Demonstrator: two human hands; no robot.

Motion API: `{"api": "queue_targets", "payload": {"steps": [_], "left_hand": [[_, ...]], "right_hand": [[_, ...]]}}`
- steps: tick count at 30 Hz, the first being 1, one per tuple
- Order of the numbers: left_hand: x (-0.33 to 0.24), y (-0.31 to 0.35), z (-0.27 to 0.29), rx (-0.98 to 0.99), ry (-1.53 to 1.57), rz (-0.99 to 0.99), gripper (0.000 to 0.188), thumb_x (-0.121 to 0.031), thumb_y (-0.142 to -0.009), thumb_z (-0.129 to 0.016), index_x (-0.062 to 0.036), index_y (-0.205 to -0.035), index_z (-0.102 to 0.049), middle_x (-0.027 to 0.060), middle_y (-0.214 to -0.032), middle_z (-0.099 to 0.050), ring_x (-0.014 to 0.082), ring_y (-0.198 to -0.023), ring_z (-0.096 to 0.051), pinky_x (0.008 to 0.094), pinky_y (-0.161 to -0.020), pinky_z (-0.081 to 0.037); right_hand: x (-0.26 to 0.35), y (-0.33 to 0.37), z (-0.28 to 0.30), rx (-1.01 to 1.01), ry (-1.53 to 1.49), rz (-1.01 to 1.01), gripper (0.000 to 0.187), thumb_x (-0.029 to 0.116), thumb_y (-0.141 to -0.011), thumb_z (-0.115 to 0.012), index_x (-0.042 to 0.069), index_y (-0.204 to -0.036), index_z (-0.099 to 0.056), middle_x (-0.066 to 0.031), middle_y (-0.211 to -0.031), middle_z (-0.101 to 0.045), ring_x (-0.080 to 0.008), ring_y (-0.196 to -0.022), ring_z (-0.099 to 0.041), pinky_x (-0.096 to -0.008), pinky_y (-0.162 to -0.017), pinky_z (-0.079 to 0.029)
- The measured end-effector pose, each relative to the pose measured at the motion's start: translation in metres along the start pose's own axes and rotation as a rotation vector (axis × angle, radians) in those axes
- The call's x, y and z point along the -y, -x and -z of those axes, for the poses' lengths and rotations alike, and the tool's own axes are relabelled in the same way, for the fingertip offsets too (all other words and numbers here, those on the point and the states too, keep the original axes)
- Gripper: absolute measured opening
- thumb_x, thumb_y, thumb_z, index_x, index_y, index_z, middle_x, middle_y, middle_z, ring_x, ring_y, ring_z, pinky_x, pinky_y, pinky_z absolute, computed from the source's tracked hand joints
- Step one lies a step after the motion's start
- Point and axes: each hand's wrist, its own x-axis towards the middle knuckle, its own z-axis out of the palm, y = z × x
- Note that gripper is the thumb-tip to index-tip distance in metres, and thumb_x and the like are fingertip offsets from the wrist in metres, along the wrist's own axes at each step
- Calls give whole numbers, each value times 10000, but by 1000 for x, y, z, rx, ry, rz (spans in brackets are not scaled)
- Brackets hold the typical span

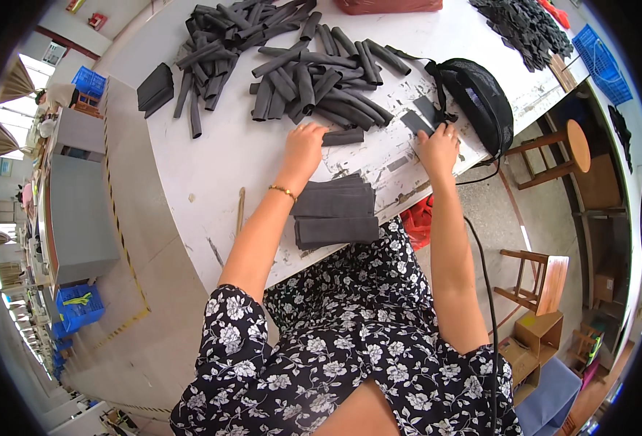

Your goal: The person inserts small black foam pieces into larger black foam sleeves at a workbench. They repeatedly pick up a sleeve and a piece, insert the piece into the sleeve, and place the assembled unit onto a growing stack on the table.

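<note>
My left hand (306, 151) is closed on the end of a dark grey fabric tube (344, 136) at the near edge of a heap of similar tubes (314, 80). To the right, my right hand (441, 149) has its fingers bent at the near end of a flat grey strip (414, 120), which it seems to pinch. Another flat grey strip (427, 108) lies just beyond it, beside a black mesh bag (477, 98). Between my forearms, near the table's front edge, flattened dark grey fabric pieces (335, 231) lie in two overlapping stacks.
A second tube heap (212, 51) and a folded dark stack (155, 89) lie farther left on the worn white table (183, 167). A thin wooden stick (241, 207) is by my left forearm. Small dark pieces (524, 29) are piled far right. Wooden stools (542, 283) stand right; a black cable (484, 269) hangs nearby.
</note>
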Motion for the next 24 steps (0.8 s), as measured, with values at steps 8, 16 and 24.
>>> {"api": "queue_targets", "payload": {"steps": [8, 16, 24], "left_hand": [[-6, 31, 44, -22, 845, 562, 214, -117, -770, -782, -23, -939, -691, 72, -846, -701, 153, -717, -650, 290, -661, -517], [-28, 55, 88, -307, 1672, 865, 210, -141, -943, -612, 43, -969, -515, 266, -1032, -654, 370, -893, -694, 449, -812, -594], [-18, 79, 94, -431, 1862, 776, 294, -45, -963, -483, 104, -1216, -490, 250, -1149, -618, 409, -1049, -636, 491, -925, -557]], "right_hand": [[1, 141, 11, 17, -35, 439, 490, 316, -926, -610, 37, -1319, -521, -229, -1447, -409, -424, -1323, -404, -579, -1069, -329], [15, 137, 41, 249, 52, 602, 441, 258, -908, -603, 45, -1293, -567, -168, -1380, -507, -486, -1271, -434, -584, -1010, -405], [17, 138, 25, 103, 211, 661, 258, 83, -876, -565, -65, -1087, -579, -203, -1135, -609, -375, -1053, -609, -419, -855, -533]]}}
